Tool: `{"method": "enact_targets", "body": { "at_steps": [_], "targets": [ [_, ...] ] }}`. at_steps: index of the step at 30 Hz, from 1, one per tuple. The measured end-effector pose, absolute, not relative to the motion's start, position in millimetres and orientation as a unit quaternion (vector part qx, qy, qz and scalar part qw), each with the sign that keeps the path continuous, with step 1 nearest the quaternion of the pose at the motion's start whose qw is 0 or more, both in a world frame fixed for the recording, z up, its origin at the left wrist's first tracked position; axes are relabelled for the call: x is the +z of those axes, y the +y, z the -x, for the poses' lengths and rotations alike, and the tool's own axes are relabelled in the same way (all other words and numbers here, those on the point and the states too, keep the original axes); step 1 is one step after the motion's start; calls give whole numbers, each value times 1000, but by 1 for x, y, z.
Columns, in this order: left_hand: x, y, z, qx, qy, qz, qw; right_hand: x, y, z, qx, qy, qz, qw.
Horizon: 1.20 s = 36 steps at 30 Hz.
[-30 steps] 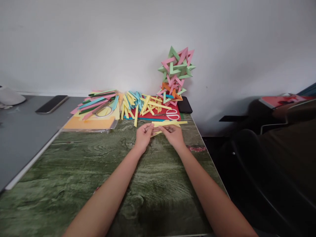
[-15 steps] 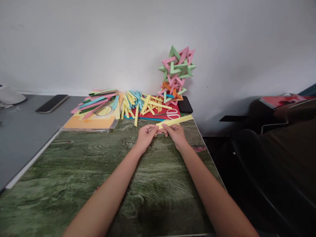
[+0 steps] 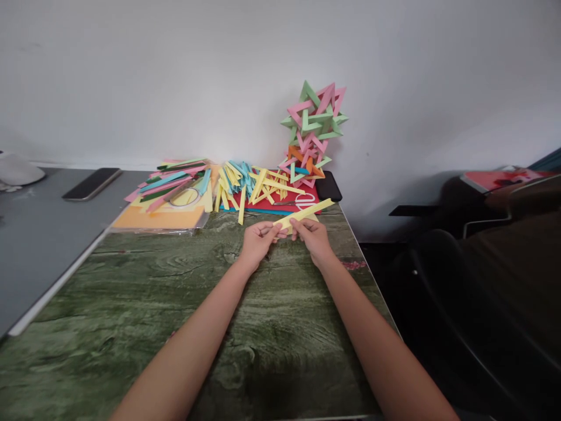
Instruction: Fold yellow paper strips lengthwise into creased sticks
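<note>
A folded yellow paper strip (image 3: 309,211) slants up to the right, pinched near its lower left end between both hands. My left hand (image 3: 259,241) closes thumb and fingers on that end. Close beside it, my right hand (image 3: 312,237) grips the strip with its thumb on top. Some of the paper behind the right fingers is hidden. Just beyond the hands lie scissors (image 3: 305,200) with white handles on red paper (image 3: 287,204), partly covered by the strip. Loose yellow folded strips (image 3: 269,186) and blue strips (image 3: 241,175) are heaped behind.
A pink, green and orange folded-paper star model (image 3: 313,126) stands against the wall. Beside it lies a dark phone (image 3: 328,186). At the left are a plastic packet of orange paper (image 3: 160,217), several coloured strips (image 3: 175,178) and another phone (image 3: 92,183). A black chair (image 3: 442,292) stands right of the table.
The yellow strip's free right end has swung up and slightly left, so it tilts more steeply. Both hands keep their hold in nearly the same place.
</note>
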State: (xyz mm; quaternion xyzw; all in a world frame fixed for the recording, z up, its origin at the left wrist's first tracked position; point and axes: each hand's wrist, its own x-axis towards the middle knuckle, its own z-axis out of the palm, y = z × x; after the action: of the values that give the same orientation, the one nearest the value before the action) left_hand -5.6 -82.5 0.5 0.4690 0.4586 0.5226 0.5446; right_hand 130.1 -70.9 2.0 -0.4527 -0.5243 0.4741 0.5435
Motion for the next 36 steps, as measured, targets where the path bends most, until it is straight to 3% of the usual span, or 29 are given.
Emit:
{"method": "enact_targets", "body": {
  "at_steps": [16,36],
  "targets": [
    [0,-82,5,517,468,-465,545,-5,-65,-134,493,-470,452,576],
    [4,-84,7,487,440,-522,545,-3,-69,-133,502,-550,431,509]
  ]
}}
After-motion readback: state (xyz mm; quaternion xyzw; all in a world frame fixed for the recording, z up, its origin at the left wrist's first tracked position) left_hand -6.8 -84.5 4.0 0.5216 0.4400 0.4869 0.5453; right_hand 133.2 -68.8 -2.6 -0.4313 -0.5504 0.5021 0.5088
